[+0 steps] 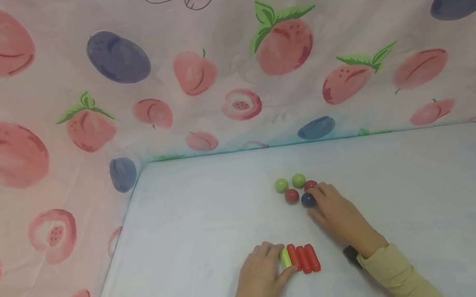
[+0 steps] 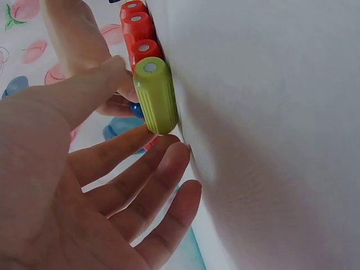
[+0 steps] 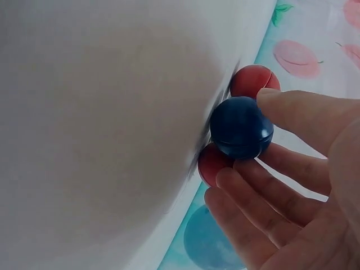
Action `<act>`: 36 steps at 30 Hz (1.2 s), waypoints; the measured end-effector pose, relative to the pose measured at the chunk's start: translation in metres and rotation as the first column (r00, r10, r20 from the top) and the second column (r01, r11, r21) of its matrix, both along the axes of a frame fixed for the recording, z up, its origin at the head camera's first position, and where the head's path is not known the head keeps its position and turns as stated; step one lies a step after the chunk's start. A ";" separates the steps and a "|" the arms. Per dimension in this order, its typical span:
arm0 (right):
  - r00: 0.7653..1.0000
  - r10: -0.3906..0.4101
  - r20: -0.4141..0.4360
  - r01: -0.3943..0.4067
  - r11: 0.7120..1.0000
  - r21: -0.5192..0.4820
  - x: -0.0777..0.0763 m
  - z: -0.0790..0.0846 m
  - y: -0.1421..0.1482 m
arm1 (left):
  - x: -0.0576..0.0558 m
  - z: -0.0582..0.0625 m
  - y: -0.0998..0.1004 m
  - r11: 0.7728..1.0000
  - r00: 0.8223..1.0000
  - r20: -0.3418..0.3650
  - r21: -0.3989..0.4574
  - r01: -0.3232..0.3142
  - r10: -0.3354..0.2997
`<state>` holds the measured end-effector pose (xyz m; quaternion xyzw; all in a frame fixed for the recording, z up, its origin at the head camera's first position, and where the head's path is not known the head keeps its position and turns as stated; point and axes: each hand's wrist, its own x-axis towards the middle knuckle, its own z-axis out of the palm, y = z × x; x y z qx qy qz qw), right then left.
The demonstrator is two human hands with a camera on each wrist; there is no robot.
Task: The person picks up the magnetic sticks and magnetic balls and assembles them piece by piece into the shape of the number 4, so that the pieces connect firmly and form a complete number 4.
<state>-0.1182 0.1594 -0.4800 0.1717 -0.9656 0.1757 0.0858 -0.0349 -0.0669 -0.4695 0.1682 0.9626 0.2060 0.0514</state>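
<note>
Blue ball [image 1: 308, 200] = landmark, at the white counter [image 1: 178, 242]; on it or just above, cannot tell. Right hand [image 1: 340, 215] is clamped on the blue ball: thumb on one side, fingers bent around the other, as the right wrist view shows. First red ball [image 1: 291, 196] sits just left of the blue ball. Second red ball [image 1: 311, 185] is just behind it, partly covered by the right hand. Two green balls, one [image 1: 281, 185] behind and left of the blue ball, the other [image 1: 298, 180] straight behind it, both near.

Left hand [image 1: 259, 277] is well in front of the blue ball and to its left, pinching the green block [image 2: 156, 104] end to end between thumb and index finger; its other fingers are spread. Green block lies in front of the blue ball, slightly left, at the left end of a row. Three red blocks [image 1: 304, 259] complete the row, side by side, also in front of the blue ball. Fruit-print cloth [image 1: 207, 22] hangs well behind the blue ball. Tan sleeve [image 1: 395, 272] in front and right of it.
</note>
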 end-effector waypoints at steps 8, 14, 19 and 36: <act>0.999 -0.020 0.045 0.020 1.000 0.010 -0.003 0.001 -0.002 | -0.001 0.001 0.001 1.000 1.000 0.010 -0.011 -0.008 0.009; 0.998 -0.027 0.062 0.027 1.000 0.012 -0.005 0.003 -0.003 | -0.001 0.001 0.001 1.000 0.999 0.031 0.002 -0.023 0.023; 0.999 -0.023 0.045 0.023 1.000 0.015 -0.005 0.005 -0.003 | -0.001 0.002 0.001 0.999 0.999 0.034 0.012 -0.040 0.040; 1.000 -0.010 0.017 0.010 1.000 0.013 -0.005 0.003 -0.003 | -0.001 0.001 0.001 0.992 0.994 0.034 0.067 -0.103 0.101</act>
